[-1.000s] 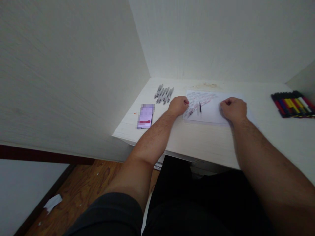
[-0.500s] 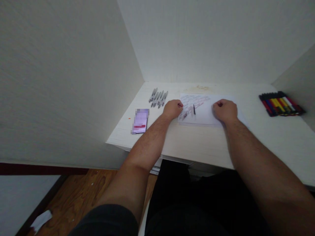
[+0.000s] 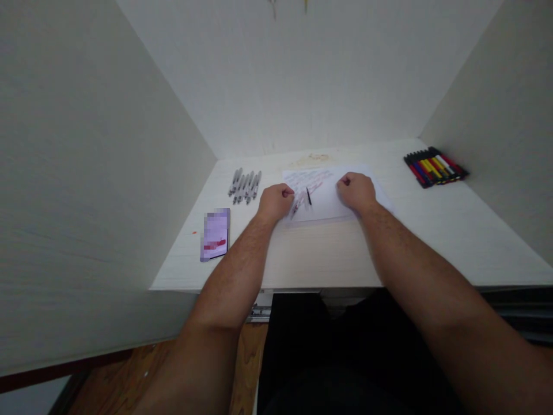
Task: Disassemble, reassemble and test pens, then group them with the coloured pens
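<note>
My left hand (image 3: 276,202) rests as a loose fist at the left edge of a stack of white paper (image 3: 330,208). Curled the same way, my right hand (image 3: 358,191) lies on the paper's right part. Nothing shows in either hand. Between them, nearer the left, is a short, slim black piece (image 3: 309,196), perhaps a pen part. Beside it a blurred, clear pen-like thing (image 3: 298,204) lies slanted close to my left fingers. Rows of faint coloured writing or strokes cover the sheet's upper left.
Several clear-barrelled pens (image 3: 245,185) lie in a group at the left. A phone (image 3: 215,235) with its screen lit sits nearer the front. Coloured markers (image 3: 434,167) lie side by side at the far right. Panels enclose the white desk (image 3: 319,259) at the back and both sides.
The head view has turned to the right, so the desk and everything on it sit further left in the picture. Both fists keep nearly the same place on the paper.
</note>
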Action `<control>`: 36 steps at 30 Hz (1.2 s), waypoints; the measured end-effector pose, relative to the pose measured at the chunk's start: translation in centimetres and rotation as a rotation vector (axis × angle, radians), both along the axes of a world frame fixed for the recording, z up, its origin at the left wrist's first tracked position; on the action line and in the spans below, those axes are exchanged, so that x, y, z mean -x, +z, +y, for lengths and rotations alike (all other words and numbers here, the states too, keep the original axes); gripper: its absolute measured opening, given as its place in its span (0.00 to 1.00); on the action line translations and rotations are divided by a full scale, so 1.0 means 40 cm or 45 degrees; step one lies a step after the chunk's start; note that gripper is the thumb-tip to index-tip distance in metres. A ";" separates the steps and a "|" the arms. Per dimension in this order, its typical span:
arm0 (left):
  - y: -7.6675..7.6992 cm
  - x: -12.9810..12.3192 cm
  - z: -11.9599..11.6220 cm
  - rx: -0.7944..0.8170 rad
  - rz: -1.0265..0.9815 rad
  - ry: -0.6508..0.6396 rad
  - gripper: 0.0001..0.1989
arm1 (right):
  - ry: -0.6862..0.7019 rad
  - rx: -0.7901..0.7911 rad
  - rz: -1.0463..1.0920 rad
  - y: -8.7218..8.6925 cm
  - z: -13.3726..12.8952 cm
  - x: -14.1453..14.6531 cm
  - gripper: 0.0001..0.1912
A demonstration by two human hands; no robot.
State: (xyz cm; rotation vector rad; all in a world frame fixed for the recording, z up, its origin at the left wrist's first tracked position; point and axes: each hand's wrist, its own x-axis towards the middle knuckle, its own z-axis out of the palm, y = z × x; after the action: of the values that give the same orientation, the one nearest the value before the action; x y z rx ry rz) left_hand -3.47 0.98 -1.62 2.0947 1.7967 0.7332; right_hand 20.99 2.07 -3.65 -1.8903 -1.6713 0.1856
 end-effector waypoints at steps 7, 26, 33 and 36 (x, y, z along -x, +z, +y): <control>0.006 -0.010 -0.006 0.055 0.002 -0.010 0.08 | 0.013 0.037 0.017 0.011 -0.004 0.005 0.10; 0.006 -0.027 -0.013 0.172 0.027 -0.092 0.09 | 0.012 0.038 0.003 0.015 -0.009 0.010 0.09; 0.014 -0.036 -0.020 0.177 0.017 -0.101 0.11 | 0.010 0.041 -0.011 0.013 -0.007 0.009 0.10; 0.014 -0.034 -0.020 0.176 -0.015 -0.094 0.10 | 0.013 0.037 -0.008 0.012 -0.007 0.007 0.10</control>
State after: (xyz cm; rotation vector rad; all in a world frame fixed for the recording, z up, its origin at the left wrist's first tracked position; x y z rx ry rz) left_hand -2.12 0.19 -1.07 2.0502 1.7030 0.5834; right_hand 20.69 1.79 -3.15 -1.9059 -1.6912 0.2094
